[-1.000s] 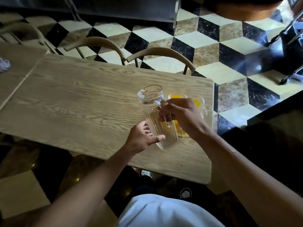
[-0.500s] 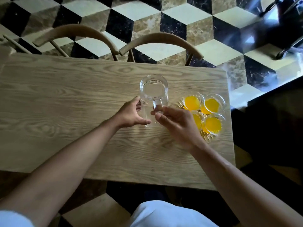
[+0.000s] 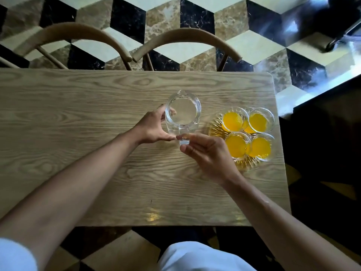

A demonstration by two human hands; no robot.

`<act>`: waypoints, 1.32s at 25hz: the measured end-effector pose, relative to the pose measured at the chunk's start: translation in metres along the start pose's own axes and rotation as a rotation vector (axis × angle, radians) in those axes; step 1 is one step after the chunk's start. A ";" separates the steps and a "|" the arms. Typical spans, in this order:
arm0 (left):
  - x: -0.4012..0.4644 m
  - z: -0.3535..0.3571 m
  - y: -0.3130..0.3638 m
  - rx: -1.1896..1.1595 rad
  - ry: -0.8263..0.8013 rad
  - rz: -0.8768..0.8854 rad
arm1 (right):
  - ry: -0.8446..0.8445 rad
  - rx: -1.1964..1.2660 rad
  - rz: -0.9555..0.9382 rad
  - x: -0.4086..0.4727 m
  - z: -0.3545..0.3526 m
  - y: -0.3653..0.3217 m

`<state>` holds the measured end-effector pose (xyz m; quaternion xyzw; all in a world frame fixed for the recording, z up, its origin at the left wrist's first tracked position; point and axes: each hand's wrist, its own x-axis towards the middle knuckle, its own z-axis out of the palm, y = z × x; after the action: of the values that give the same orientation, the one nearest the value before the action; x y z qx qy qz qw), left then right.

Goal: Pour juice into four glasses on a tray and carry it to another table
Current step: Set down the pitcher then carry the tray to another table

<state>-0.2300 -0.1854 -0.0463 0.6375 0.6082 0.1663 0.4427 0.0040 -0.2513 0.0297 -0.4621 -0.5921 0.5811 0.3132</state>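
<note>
On the wooden table (image 3: 78, 133) my empty glass pitcher (image 3: 182, 112) now stands upright; a second ago it was tilted. My left hand (image 3: 151, 128) cups its side, my right hand (image 3: 205, 151) pinches its handle. All four juice glasses (image 3: 233, 121) on the glass tray (image 3: 246, 165) look filled, so carrying comes next.

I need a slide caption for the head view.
Both hands steady an empty jug beside four filled glasses.

A café-like dining room: wooden table (image 3: 78, 118), bentwood chairs (image 3: 187, 39), patterned marble floor (image 3: 254, 45).

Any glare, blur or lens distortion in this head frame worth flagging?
Head view: glare patch on the table near its front edge; strong floor reflection top right; chair backs bowed by the wide lens and slightly soft; juice glasses and pitcher sharp.
</note>
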 end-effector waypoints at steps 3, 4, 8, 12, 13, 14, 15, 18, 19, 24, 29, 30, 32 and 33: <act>0.000 0.000 -0.009 0.050 -0.015 0.013 | 0.011 0.008 0.012 -0.002 0.005 0.001; 0.000 0.000 -0.011 0.074 -0.021 0.025 | 0.015 -0.003 0.008 -0.003 0.008 0.002; -0.003 0.001 -0.017 0.130 -0.039 0.056 | 0.009 -0.015 0.024 -0.008 0.015 0.006; -0.007 0.005 -0.023 0.111 -0.045 0.032 | 0.006 -0.002 0.056 -0.010 0.016 0.008; -0.008 0.006 -0.024 0.105 -0.041 0.030 | 0.003 -0.003 0.056 -0.011 0.016 0.008; -0.009 0.006 -0.025 0.100 -0.035 0.028 | 0.001 -0.003 0.054 -0.011 0.016 0.008; -0.009 0.005 -0.026 0.096 -0.030 0.028 | 0.001 -0.001 0.056 -0.011 0.016 0.007; -0.010 0.005 -0.026 0.092 -0.025 0.025 | 0.004 0.010 0.071 -0.010 0.018 0.005; -0.011 0.006 -0.027 0.088 -0.028 0.021 | 0.007 0.016 0.077 -0.009 0.019 0.005; -0.012 0.004 -0.026 0.061 -0.041 -0.003 | 0.013 0.035 0.103 -0.009 0.021 0.002; -0.012 0.001 -0.022 0.045 -0.061 -0.014 | 0.035 0.042 0.112 -0.009 0.025 0.000; -0.012 0.001 -0.022 0.039 -0.061 -0.017 | 0.039 0.045 0.115 -0.009 0.025 -0.001; -0.013 0.000 -0.021 0.027 -0.060 -0.025 | 0.047 0.029 0.125 -0.009 0.026 -0.003; -0.013 0.001 -0.020 0.029 -0.059 -0.025 | 0.050 0.007 0.123 -0.010 0.027 -0.004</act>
<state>-0.2451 -0.2006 -0.0580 0.6408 0.6052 0.1328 0.4533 -0.0173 -0.2703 0.0315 -0.5111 -0.5526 0.5896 0.2931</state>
